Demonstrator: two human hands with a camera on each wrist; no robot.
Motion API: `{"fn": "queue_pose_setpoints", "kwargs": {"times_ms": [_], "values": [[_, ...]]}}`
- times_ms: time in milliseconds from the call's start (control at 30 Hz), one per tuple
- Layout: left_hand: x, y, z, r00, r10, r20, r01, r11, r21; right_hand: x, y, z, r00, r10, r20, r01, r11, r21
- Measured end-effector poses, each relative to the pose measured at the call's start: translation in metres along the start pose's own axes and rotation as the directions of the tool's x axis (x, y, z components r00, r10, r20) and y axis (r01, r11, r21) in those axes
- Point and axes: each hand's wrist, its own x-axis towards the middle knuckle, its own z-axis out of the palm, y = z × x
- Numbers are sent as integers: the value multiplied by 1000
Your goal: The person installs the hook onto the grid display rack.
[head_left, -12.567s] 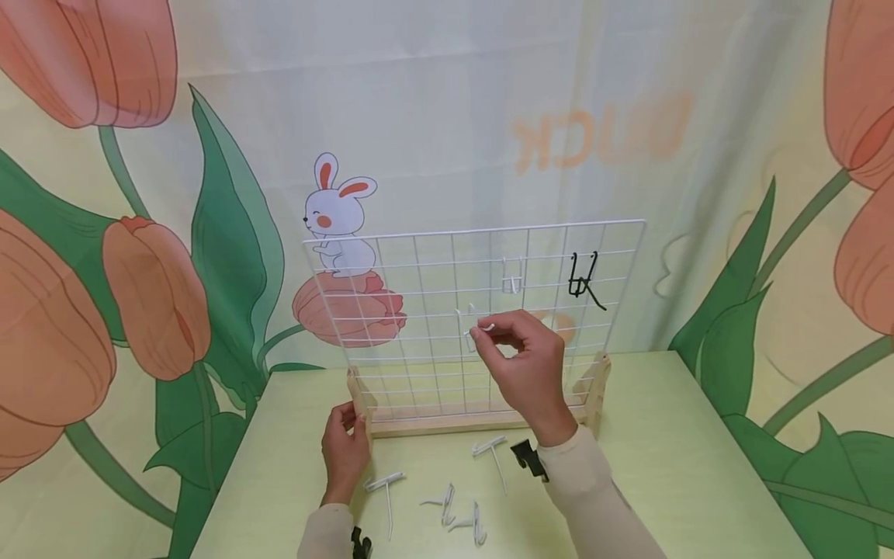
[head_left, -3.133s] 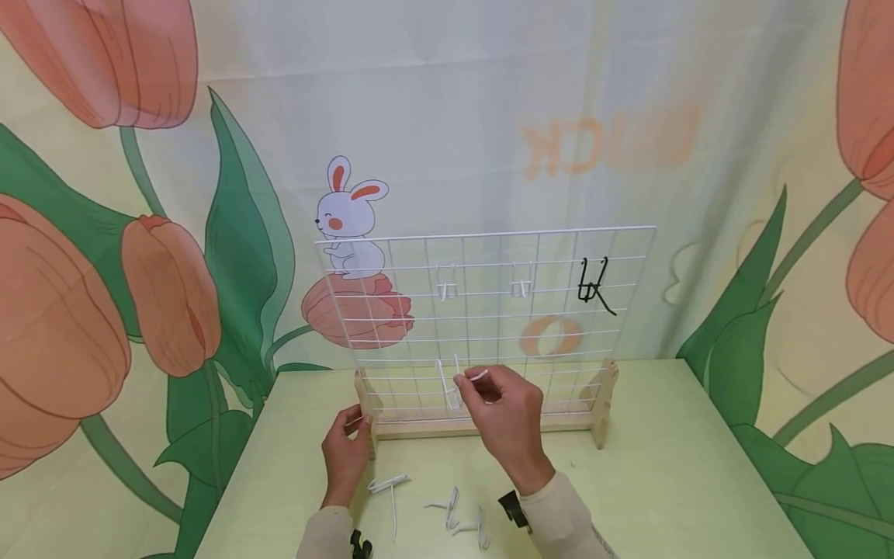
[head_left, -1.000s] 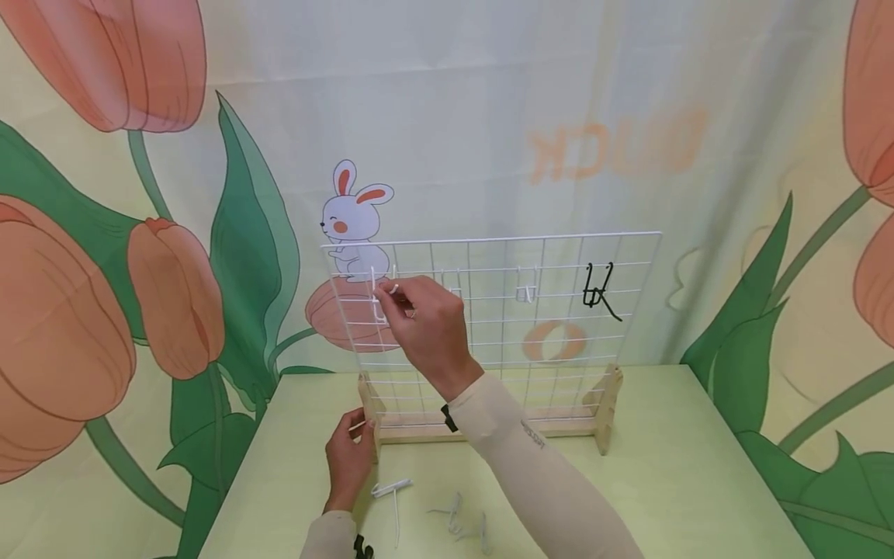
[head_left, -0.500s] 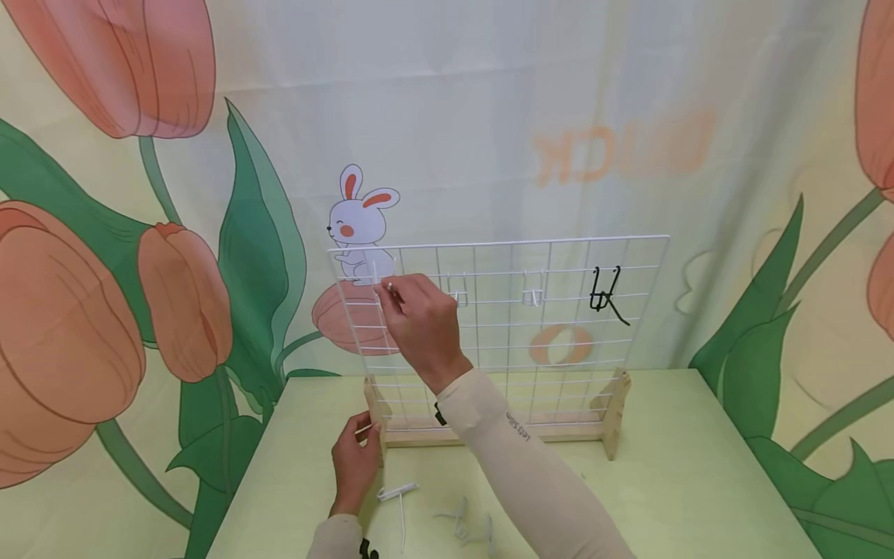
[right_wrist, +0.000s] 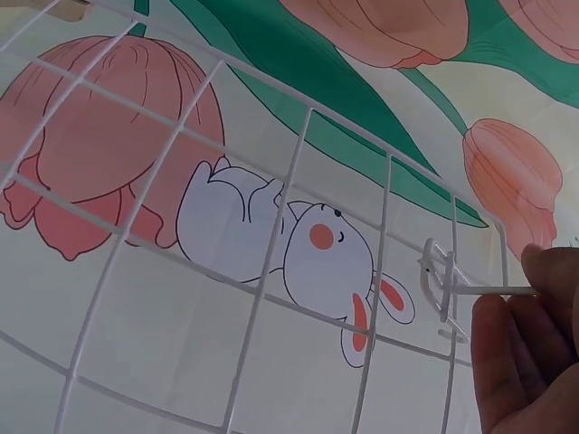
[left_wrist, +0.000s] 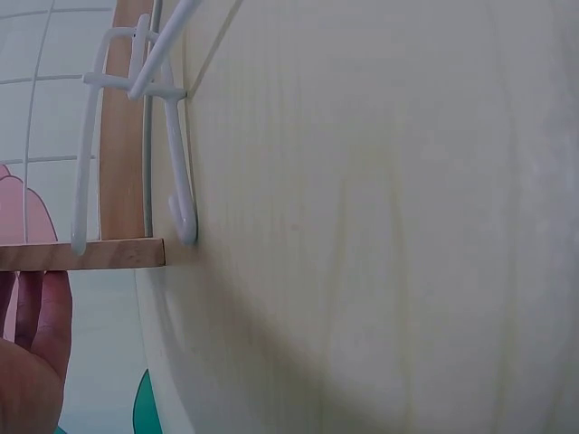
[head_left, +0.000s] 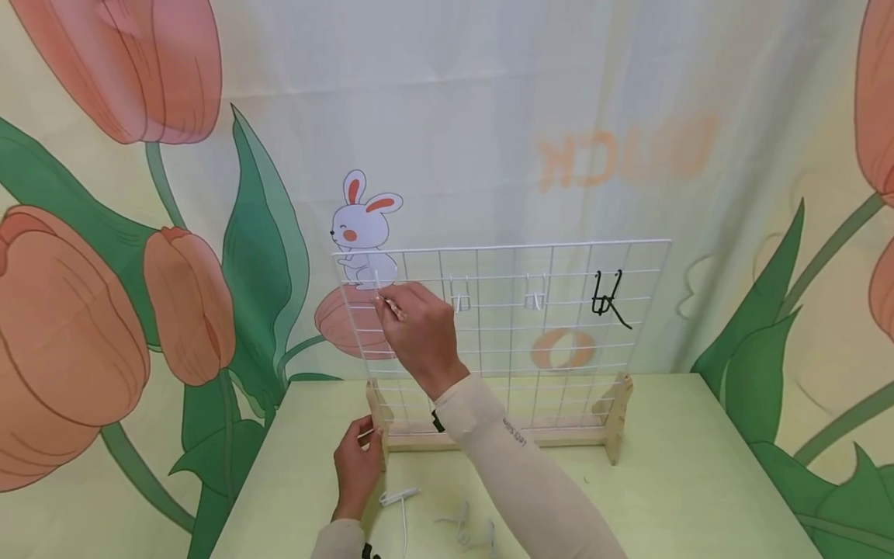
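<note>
My right hand [head_left: 421,330] pinches the arm of a white wire hook [right_wrist: 493,290] between thumb and fingers. That hook lies against the white wire grid [head_left: 496,330] at its upper left; whether it is seated on the wires cannot be made out. Low on the left, my left hand [head_left: 358,466] holds the stand's wooden foot [left_wrist: 99,254], fingers against its outer side and thumb hidden in the left wrist view. Two white hooks hang on an upper wire, one left [head_left: 460,301], the other white hook [head_left: 535,299] in the middle. Right of them hangs a black hook [head_left: 606,299].
Loose white hooks lie before the stand: one hook [head_left: 400,497] near my left hand, a second hook [head_left: 461,522] and a third hook [head_left: 491,536] partly behind my right sleeve. The right wooden foot [head_left: 616,423] stands on the table [head_left: 684,466]. A printed curtain [head_left: 454,155] hangs behind.
Over the earlier frames, a second white hook appeared on the grid, and my right hand carried another to its upper left. Lately that hand has barely moved; the left stays at the foot.
</note>
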Motion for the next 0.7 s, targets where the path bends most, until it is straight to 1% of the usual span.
{"fn": "queue_pose_setpoints", "kwargs": {"times_ms": [167,367,700], "values": [[-1,-3,1,1000,-11,-2,11,1000,10,-5,-1,2,999,32,6,-32,998,45],[-1,-5,2,1000,-29,7,29,999,13,-7,-1,4,999,34,8,-34,999,36],[0,-4,1,1000,-12,7,12,1000,4,-14,-2,7,997,72,23,-73,994,76]]}}
